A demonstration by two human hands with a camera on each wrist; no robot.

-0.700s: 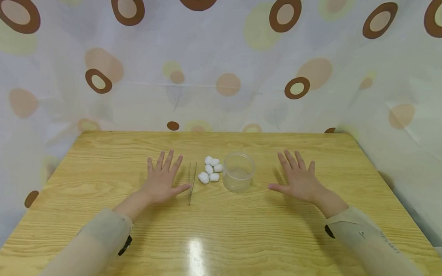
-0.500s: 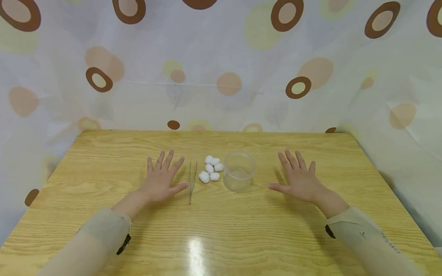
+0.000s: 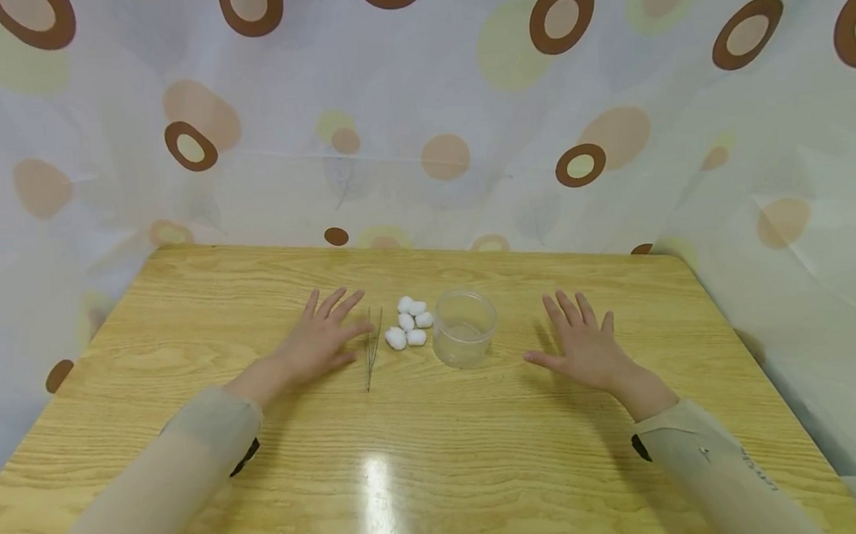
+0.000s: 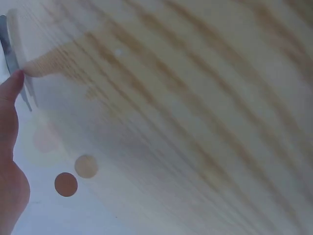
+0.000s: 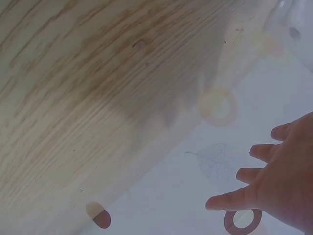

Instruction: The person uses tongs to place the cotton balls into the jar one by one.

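L hand (image 3: 315, 344) had rolled over since approx. half a sec. earlier: thumb drawn back from the tweezers (image 3: 369, 373), index now out toward them, fingers bunched closer than before. R hand (image 3: 585, 349) stayed abt. the same.

Nearest: both sleeves (image 3: 716, 465), light-col., w/ a black piece (image 3: 246, 458) showing under the L cuff & another under the R. Print (image 3: 760, 470) ran along the R sleeve, dark & small; couldn't be read. Table (image 3: 437, 466) was yellowish wood grain w/ a bright glare streak up front, approx. centre.

R hand: fingers & thumb spread wide, palm down, well apart from the tub's R side. R wrist cam had its fingers at the lower R edge, splayed. L hand: fingers moderately spread, partly bent; index tip overlapped the tweezers' L leg in head view, contact can't tell. L wrist cam caught only part of that hand, far L edge, fingertip by a grey metal strip.

Tweezers lay flat, legs apart, tips pointing away, betw. L hand & cotton. Tub (image 3: 463, 333), clear, round, upright, stood just R of the cotton, unmarked as far as visible. Cotton (image 3: 406, 322): 6 white balls, loosely clustered betw. tweezers & tub.

Far: cloth (image 3: 391, 85) behind table, pale w/ brown, peach & yellow rings/dots.
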